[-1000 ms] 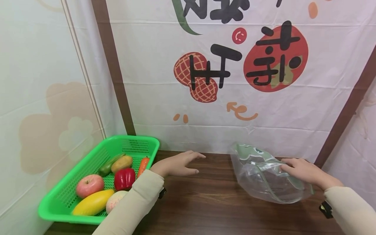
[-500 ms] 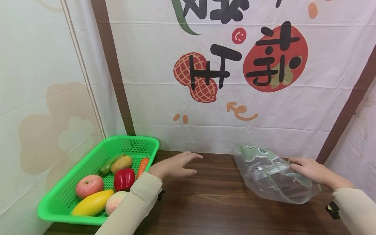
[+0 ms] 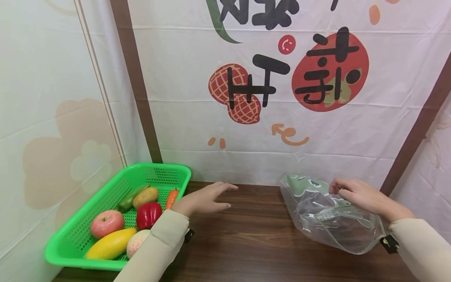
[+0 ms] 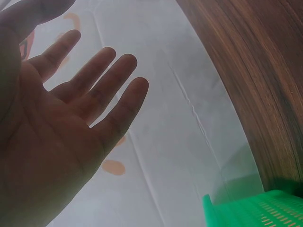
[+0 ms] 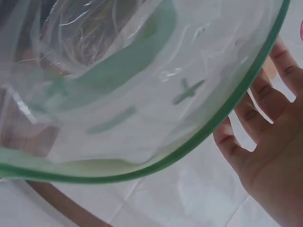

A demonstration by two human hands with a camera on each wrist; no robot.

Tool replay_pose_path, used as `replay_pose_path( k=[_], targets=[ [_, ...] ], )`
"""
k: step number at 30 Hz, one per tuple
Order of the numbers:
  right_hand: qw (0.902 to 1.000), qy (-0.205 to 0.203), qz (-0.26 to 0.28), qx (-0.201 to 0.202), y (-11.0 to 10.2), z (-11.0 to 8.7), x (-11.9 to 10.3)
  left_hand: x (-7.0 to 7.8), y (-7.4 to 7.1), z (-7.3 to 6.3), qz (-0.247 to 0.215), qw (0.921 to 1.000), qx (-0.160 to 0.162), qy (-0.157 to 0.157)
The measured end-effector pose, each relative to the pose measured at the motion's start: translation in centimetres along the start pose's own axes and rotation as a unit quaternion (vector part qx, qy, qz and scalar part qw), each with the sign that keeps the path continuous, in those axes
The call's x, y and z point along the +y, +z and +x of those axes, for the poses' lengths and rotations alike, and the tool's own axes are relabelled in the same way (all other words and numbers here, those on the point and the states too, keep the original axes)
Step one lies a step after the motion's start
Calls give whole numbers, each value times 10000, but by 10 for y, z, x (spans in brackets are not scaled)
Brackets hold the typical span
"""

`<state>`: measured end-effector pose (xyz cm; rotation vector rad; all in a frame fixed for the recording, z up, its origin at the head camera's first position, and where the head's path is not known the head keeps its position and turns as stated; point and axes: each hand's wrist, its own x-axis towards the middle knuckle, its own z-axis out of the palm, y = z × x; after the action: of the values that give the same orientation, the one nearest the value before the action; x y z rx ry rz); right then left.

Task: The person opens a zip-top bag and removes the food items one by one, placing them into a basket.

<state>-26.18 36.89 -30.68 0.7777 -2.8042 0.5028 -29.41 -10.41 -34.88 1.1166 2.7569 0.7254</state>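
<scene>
A clear zip bag with a green print and green rim lies on the table at the right. My right hand is over its upper side, fingers relaxed and slightly bent. In the right wrist view, the green rim of the bag crosses in front of the fingers of my right hand; I cannot tell whether they touch the film. My left hand hovers over the middle of the table, holding nothing. Its fingers spread loosely in the left wrist view, where the palm shows.
At the left stands a green basket holding a red apple, a yellow mango-like fruit, a red bell pepper, a potato, a carrot and other produce. A printed white curtain hangs behind the wooden table.
My right hand first shifted right with the bag, then rose off its grip and moved left above it. The bag's near rim has sagged toward me. My left hand drifted slightly left.
</scene>
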Motion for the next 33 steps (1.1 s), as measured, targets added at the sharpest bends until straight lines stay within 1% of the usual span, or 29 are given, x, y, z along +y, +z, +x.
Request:
replay_pose_path(
  k=[2, 4, 8, 11, 15, 21, 25, 29, 31, 33],
  targets=[
    [10000, 22, -28, 15, -1, 3, -6, 0, 0, -1, -18, 10000, 31, 9],
    [9999, 133, -109, 15, 0, 7, -12, 0, -1, -2, -26, 10000, 48, 0],
    [9993, 214, -297, 62, 5, 15, -26, -1, -2, -4, 29, 9999, 154, -58],
    [9986, 52, -502, 151, 13, 21, -41, -2, -2, -6, 94, 9994, 302, -109],
    [9968, -210, -718, 282, 25, 32, -68, -3, -2, -10, 238, 9979, 562, -222],
    [9953, -453, -769, 364, 45, 50, -112, 2, -1, -14, 564, 9933, 877, -494],
    [9942, -639, -770, 400, 59, 60, -129, 6, 0, -15, 754, 9911, 943, -566],
    [9920, -787, -770, 617, 71, 66, -141, 10, 0, -16, 1079, 9866, 1000, -704],
    [9892, -907, -763, 866, 79, 68, -146, 13, 2, -15, 1321, 9819, 1062, -847],
    [9852, -1012, -785, 1135, 88, 71, -151, 15, 4, -15, 1583, 9756, 1153, -996]
  ],
)
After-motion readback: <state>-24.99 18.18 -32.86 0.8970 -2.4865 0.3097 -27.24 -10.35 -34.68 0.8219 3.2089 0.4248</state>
